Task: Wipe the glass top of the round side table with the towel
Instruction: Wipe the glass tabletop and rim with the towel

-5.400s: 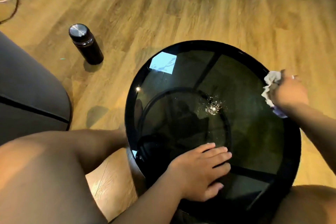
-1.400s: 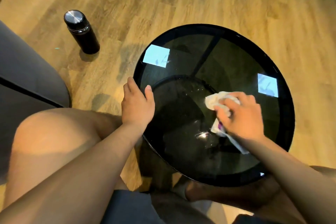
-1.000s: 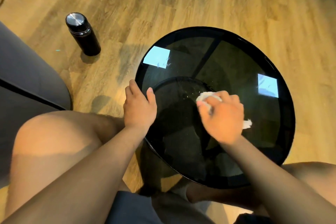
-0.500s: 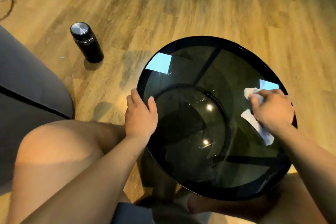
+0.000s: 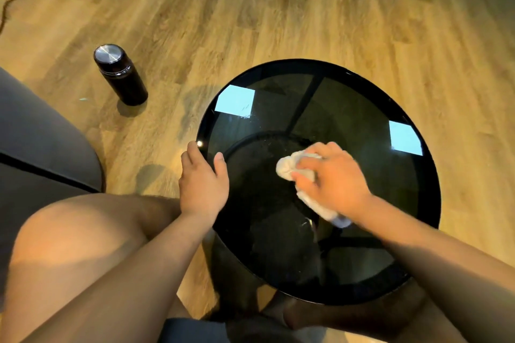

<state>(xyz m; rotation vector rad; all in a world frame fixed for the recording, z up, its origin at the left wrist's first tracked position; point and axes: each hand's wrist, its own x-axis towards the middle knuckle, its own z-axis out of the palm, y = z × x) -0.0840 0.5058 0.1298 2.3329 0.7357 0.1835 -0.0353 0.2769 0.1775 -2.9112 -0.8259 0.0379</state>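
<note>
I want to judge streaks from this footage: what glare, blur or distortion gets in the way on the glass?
Head view: two pale-blue rectangular reflections glare on the glass top, one far-left, one at right; a small glint sits by the left hand at the rim; the right hand and towel are slightly motion-blurred; the wide lens bows the floor planks.

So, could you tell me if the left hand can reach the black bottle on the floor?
Probably, with a stretch. The left hand grips the side table by its rim; the bottle stands upright on open floor ahead to its left, nothing between. It must let go first.
</note>
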